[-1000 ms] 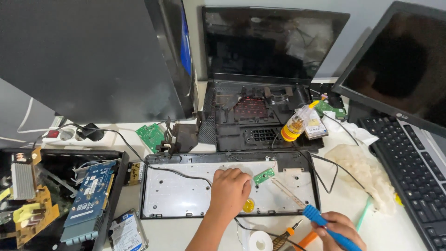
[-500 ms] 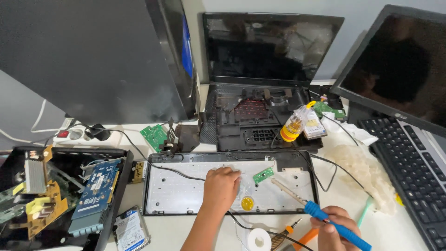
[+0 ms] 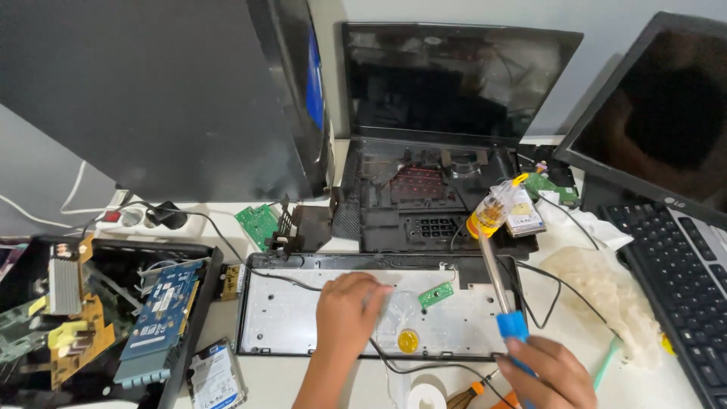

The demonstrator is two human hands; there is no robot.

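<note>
1. On the bench (image 3: 303, 382), an opened keyboard tray (image 3: 288, 318) lies flat before a stripped laptop (image 3: 432, 189).
2. Left hand (image 3: 347, 312) rests palm-down on the tray, fingers loosely curled, gripping nothing visible.
3. Right hand (image 3: 551, 373) is closed around a blue-handled soldering iron (image 3: 496, 280), tip raised.

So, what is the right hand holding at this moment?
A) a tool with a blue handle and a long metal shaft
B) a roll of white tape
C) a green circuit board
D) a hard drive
A: the right hand grips the blue-handled tool, whose metal shaft rises over the upturned keyboard; the left hand lies flat on that keyboard, and the small green board lies there unheld.
</note>
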